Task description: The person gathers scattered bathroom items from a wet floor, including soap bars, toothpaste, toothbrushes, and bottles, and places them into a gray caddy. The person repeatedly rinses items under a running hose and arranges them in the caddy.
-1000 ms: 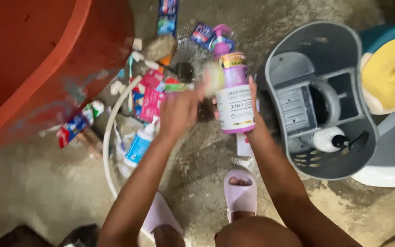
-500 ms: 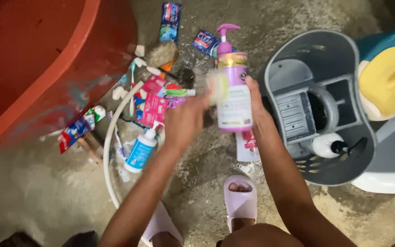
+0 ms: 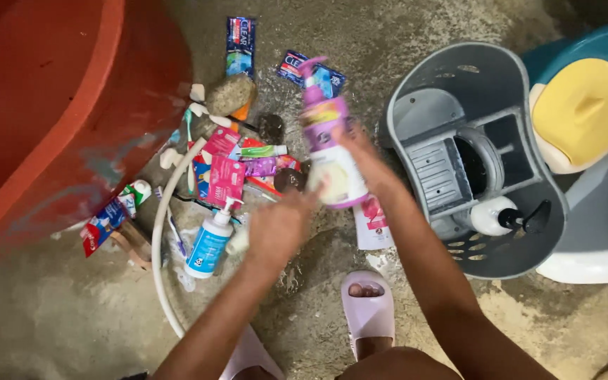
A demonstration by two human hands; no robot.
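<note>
My right hand grips a purple pump bottle with a white label, its pump leaning up and to the left above the wet concrete floor. My left hand is blurred. Its fingers reach up to the bottle's lower label, where they press a pale sponge. Both forearms come in from the bottom edge. My feet in pale pink slippers stand just below the hands.
A big red tub fills the left. Sachets, tubes, a blue-white pump bottle and a white hose lie scattered. A grey mop bucket on the right holds a white pump bottle. A yellow-and-teal plastic seat sits beyond it.
The purple bottle has tilted, pump to the left, and dropped a little. My left hand has slid down from the bottle's upper label to its lower part.
</note>
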